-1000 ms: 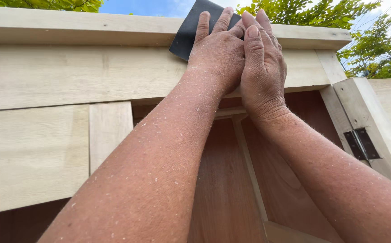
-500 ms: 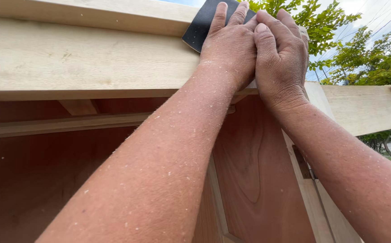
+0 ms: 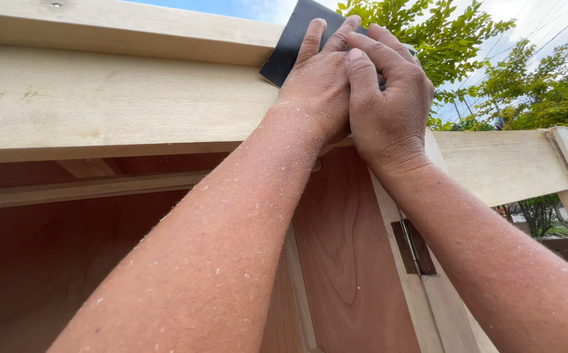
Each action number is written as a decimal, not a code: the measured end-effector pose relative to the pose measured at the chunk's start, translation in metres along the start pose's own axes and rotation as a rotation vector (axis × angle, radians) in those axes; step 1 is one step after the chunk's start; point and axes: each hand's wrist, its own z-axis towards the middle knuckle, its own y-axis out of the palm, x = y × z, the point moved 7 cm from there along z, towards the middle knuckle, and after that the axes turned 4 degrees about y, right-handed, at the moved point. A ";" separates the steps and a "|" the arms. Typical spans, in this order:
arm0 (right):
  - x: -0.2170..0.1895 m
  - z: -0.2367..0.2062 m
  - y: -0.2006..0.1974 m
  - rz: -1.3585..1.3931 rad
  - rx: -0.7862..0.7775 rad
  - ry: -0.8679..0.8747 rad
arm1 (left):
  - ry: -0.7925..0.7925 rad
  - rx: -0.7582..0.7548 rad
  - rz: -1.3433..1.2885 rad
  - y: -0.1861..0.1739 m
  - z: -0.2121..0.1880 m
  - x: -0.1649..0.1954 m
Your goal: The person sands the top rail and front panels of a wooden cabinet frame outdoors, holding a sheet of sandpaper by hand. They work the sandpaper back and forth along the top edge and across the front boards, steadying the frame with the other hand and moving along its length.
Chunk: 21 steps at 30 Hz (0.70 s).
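Both hands press a dark sheet of sandpaper against the upper right corner of a pale wooden cabinet front. My left hand lies flat on the sheet, fingers pointing up. My right hand sits beside it and overlaps its fingers. Most of the sandpaper is hidden under the hands; only its upper left part shows. Fine sawdust speckles both forearms.
Below the pale board the cabinet is open, with reddish plywood inside. A dark hinge joins an open door frame at the right. Green trees and sky lie behind.
The hands and sandpaper have slid right along the top board to its corner. The view has shifted, so the open door and its hinge show at the right.
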 end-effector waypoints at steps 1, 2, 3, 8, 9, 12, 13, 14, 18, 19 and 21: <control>0.007 0.006 0.000 0.001 -0.019 0.057 | -0.003 -0.012 -0.013 0.004 0.004 0.004; 0.014 0.013 0.001 -0.002 -0.038 0.110 | -0.007 -0.020 -0.029 0.008 0.009 0.007; 0.021 0.018 0.000 -0.007 -0.059 0.162 | -0.013 -0.026 -0.047 0.011 0.013 0.010; 0.026 0.025 0.001 -0.403 -0.211 0.155 | -0.005 -0.206 0.141 0.017 0.021 0.020; 0.025 0.025 0.001 -0.388 -0.220 0.182 | 0.002 -0.208 0.169 0.013 0.021 0.021; 0.020 0.020 0.010 -0.443 -0.347 0.325 | -0.056 -0.305 0.235 0.006 0.013 0.014; 0.011 0.020 0.012 -0.419 -0.339 0.308 | -0.053 -0.317 0.216 0.004 0.009 0.012; 0.002 0.018 0.015 -0.394 -0.331 0.291 | -0.050 -0.330 0.198 0.001 0.005 0.009; -0.030 0.008 0.033 -0.299 -0.311 0.286 | -0.041 -0.336 0.220 -0.012 -0.019 -0.017; -0.041 0.005 0.040 -0.270 -0.302 0.263 | -0.044 -0.331 0.225 -0.017 -0.027 -0.025; -0.062 0.000 0.055 -0.213 -0.285 0.218 | -0.051 -0.325 0.234 -0.031 -0.045 -0.042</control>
